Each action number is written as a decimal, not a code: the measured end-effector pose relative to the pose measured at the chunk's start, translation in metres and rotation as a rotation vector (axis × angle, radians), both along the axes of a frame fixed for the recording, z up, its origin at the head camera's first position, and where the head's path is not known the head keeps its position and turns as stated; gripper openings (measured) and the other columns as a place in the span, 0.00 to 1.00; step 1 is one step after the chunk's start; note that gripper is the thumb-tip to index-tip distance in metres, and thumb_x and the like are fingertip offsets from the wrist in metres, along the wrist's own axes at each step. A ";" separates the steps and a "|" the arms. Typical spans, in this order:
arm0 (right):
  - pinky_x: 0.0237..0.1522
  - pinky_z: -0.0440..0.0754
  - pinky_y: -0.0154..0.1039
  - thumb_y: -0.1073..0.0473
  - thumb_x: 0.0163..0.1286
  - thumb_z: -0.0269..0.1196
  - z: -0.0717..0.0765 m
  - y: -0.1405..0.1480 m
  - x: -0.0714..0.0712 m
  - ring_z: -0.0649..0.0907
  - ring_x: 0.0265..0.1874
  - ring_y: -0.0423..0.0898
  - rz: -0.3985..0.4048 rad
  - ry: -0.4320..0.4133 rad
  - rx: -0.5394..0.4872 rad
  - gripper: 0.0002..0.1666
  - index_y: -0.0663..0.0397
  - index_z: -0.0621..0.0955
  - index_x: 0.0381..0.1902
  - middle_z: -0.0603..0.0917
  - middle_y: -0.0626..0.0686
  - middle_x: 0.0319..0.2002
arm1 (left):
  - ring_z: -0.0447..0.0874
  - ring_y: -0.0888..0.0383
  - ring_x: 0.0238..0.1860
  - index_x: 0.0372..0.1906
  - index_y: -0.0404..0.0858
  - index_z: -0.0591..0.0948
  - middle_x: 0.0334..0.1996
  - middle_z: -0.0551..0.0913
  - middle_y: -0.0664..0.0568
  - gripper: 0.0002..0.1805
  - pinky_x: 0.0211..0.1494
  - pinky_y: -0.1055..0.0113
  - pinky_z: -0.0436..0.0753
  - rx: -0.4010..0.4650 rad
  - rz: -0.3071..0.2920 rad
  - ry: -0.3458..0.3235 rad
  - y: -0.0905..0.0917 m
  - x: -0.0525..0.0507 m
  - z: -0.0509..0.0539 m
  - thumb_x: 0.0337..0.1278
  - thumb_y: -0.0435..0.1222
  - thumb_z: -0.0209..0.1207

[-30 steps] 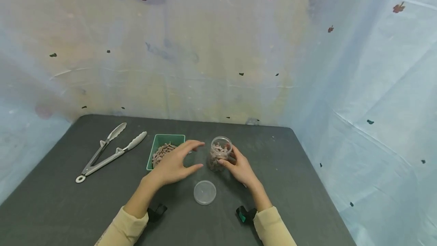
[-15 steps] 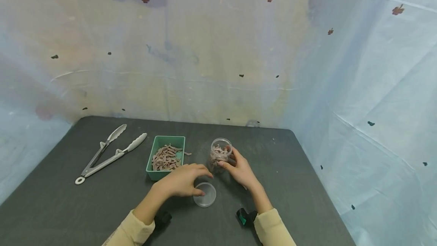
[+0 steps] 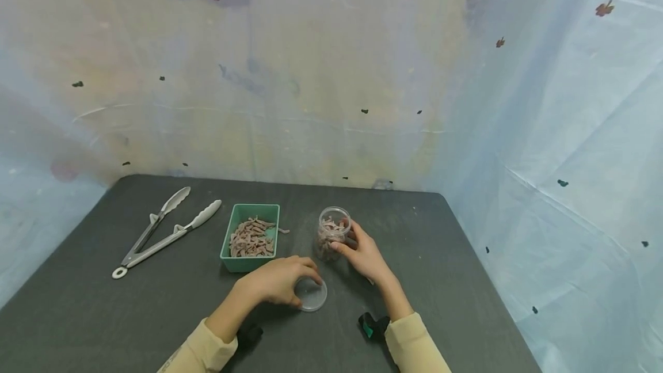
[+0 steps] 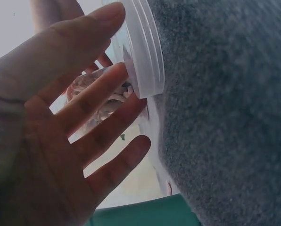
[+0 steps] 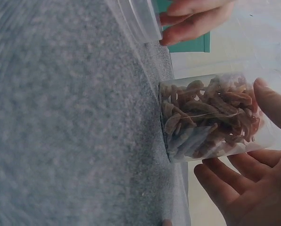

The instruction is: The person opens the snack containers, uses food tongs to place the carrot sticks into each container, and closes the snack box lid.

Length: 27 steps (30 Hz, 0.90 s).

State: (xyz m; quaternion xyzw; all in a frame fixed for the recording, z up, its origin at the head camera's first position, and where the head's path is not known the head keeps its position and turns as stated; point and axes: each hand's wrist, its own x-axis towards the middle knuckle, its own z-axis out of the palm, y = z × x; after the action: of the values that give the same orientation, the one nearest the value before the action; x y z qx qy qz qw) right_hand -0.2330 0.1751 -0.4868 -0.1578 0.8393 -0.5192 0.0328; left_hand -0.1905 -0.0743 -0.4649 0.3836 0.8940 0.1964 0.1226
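My right hand (image 3: 368,259) holds a clear jar (image 5: 209,117) upright on the table, thumb on the near side and fingers around the far side. The jar has no lid on, and pinkish-brown strips (image 5: 225,106) fill much of it. In front of the jar lies a round, translucent lid (image 3: 313,298). My left hand (image 3: 282,280) is over the lid's left part, with thumb and fingers at opposite edges of its rim. Up close in the left wrist view, the thumb and fingertips meet the lid (image 4: 147,52); how firm the grip is does not show.
A green tray (image 3: 247,266) of similar strips stands behind my left hand, with one strip (image 3: 284,231) beside it at its right edge. White-tipped tongs (image 3: 164,242) lie spread at the left. A patterned plastic sheet (image 3: 311,131) hangs behind the dark table (image 3: 440,315).
My left hand has come from above, near the tray and jar, down and toward me onto the lid. My right hand and the jar stay in place.
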 end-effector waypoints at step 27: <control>0.62 0.80 0.56 0.51 0.76 0.67 -0.001 0.001 -0.001 0.77 0.68 0.64 0.006 0.012 -0.005 0.45 0.56 0.60 0.82 0.71 0.67 0.72 | 0.78 0.51 0.61 0.54 0.55 0.85 0.65 0.74 0.54 0.20 0.57 0.52 0.82 0.236 0.045 -0.001 -0.016 -0.002 0.026 0.58 0.39 0.74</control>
State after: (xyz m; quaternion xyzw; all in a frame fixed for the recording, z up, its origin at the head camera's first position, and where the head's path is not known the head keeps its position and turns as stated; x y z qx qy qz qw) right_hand -0.2337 0.1758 -0.4879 -0.1636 0.8377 -0.5202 0.0287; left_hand -0.1922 -0.0901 -0.4393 0.3753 0.8728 0.3034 0.0728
